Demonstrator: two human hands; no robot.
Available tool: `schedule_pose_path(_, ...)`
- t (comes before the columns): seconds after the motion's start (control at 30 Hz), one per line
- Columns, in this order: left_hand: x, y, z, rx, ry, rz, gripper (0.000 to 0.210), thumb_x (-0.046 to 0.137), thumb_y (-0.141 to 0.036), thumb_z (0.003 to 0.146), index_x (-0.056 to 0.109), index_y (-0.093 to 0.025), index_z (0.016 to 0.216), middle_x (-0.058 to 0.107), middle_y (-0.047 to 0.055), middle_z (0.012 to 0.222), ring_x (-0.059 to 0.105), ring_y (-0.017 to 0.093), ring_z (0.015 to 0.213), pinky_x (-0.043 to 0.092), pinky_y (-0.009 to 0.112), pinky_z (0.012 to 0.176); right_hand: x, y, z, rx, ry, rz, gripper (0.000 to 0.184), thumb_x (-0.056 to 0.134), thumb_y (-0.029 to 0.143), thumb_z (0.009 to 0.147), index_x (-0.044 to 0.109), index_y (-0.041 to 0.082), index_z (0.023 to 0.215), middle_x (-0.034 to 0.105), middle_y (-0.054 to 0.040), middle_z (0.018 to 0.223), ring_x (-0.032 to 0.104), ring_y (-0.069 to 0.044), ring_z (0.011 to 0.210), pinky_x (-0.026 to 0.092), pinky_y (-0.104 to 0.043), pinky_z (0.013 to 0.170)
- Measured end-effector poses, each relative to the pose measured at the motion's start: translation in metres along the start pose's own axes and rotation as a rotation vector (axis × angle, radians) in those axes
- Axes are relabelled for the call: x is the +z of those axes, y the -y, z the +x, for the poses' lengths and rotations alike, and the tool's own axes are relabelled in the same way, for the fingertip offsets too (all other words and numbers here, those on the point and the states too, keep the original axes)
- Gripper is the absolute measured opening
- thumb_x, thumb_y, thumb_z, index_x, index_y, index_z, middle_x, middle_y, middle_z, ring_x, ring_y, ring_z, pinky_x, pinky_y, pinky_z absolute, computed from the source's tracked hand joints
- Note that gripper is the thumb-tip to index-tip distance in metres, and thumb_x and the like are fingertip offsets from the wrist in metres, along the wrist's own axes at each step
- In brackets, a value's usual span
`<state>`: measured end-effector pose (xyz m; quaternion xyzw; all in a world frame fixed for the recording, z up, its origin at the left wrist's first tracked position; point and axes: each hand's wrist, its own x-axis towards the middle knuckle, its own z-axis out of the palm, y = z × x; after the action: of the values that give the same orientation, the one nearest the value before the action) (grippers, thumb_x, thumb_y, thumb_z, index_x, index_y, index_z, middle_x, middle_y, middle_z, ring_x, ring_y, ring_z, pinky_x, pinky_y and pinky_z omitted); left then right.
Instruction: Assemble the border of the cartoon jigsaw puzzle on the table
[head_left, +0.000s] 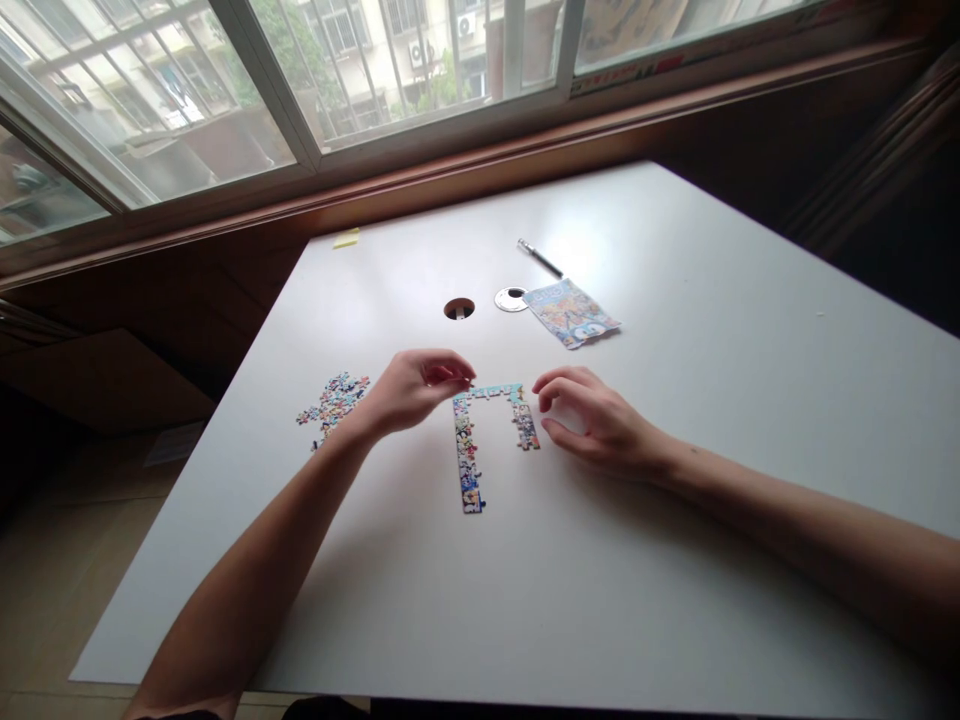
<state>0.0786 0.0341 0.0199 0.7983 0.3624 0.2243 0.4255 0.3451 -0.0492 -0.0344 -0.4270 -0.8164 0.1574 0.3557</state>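
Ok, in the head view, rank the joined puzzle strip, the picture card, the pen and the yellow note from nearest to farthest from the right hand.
From the right hand:
1. Puzzle strip, just left of the fingertips.
2. Picture card, beyond the hand, toward the window.
3. Pen, just past the card.
4. Yellow note, at the table's far left edge.

On your white worktop (675, 560) you have a pen (540, 259), a printed packet (571, 312), a round cable hole (459, 309) with its cap (511, 299) beside it, and a yellow note (346, 238).

No legible txt on pic card (571, 312).
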Motion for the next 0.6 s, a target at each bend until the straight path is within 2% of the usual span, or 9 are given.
schedule_pose_path(0.1, 0.041, -0.016, -0.008, -0.109, 0.014, -0.491, 0.017, 0.074, -0.028, 0.082, 0.069, -0.015, 0.092, 0.074, 0.007, 0.083, 0.072, 0.018, 0.079, 0.058, 0.035, 0.078, -0.002, 0.006, 0.000, -0.063, -0.060, -0.007, 0.015, 0.066, 0.020, 0.084, 0.057, 0.026, 0.094, 0.066, -0.0061, 0.099, 0.059, -0.025, 0.096, 0.051, -0.043, 0.089)
schedule_pose_path(0.2, 0.068, -0.025, -0.013, -0.211, -0.009, -0.707, 0.022, 0.080, -0.028, 0.078, 0.067, -0.014, 0.087, 0.075, 0.009, 0.081, 0.074, 0.020, 0.078, 0.061, 0.037, 0.079, -0.003, 0.011, -0.002, -0.105, -0.124, -0.008, 0.017, 0.070, 0.023, 0.083, 0.059, 0.027, 0.096, 0.068, -0.0045, 0.090, 0.060, -0.024, 0.090, 0.051, -0.041, 0.084)
schedule_pose_path(0.27, 0.074, -0.028, -0.014, -0.246, -0.015, -0.747, 0.024, 0.082, -0.028, 0.076, 0.066, -0.013, 0.085, 0.075, 0.009, 0.078, 0.075, 0.020, 0.077, 0.061, 0.037, 0.078, -0.004, 0.012, -0.003, -0.110, -0.159, -0.009, 0.018, 0.071, 0.023, 0.083, 0.060, 0.027, 0.097, 0.068, -0.0039, 0.087, 0.061, -0.023, 0.088, 0.051, -0.040, 0.082)
schedule_pose_path(0.4, 0.071, -0.029, -0.014, -0.270, 0.010, -0.748, 0.026, 0.083, -0.029, 0.076, 0.066, -0.011, 0.085, 0.075, 0.010, 0.078, 0.075, 0.021, 0.076, 0.061, 0.035, 0.077, -0.003, 0.011, -0.001, -0.139, -0.222, -0.007, 0.019, 0.071, 0.020, 0.083, 0.062, 0.026, 0.098, 0.068, -0.0033, 0.083, 0.061, -0.022, 0.082, 0.052, -0.039, 0.077)
schedule_pose_path(0.6, 0.074, -0.023, -0.016, -0.261, 0.067, -0.699, 0.023, 0.077, -0.029, 0.082, 0.065, -0.012, 0.090, 0.076, 0.011, 0.082, 0.075, 0.021, 0.082, 0.061, 0.035, 0.079, -0.002, 0.011, 0.000, -0.194, -0.192, -0.013, 0.025, 0.073, 0.014, 0.076, 0.060, 0.025, 0.095, 0.067, -0.0041, 0.085, 0.059, -0.022, 0.081, 0.052, -0.039, 0.076)
